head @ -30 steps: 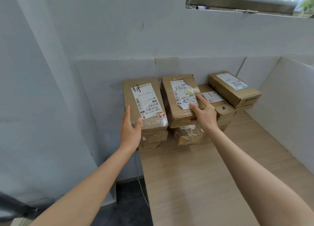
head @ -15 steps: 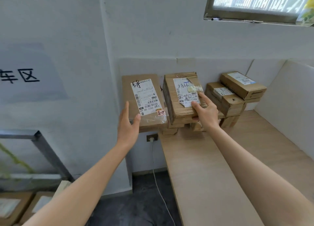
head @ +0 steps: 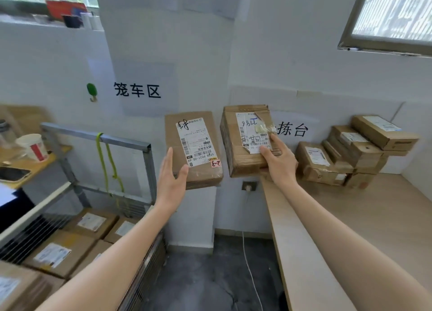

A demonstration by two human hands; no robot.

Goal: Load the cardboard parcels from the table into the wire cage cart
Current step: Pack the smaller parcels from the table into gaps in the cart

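My left hand grips a flat cardboard parcel with a white label, held in the air left of the table. A thicker, worn parcel with a torn label is gripped by my right hand above the table's left end. The wire cage cart stands at lower left, its metal frame open at the top, with several labelled parcels lying inside. More parcels are stacked on the wooden table at the far right corner.
A side shelf at far left carries a paper cup and a phone. A green cord hangs from the cart frame. A white cable runs from a wall socket down to the dark floor between cart and table.
Both hands have lifted their parcels off the table stack and swung them left, away from the table. The view has turned left, bringing the cage cart and its parcels into sight.
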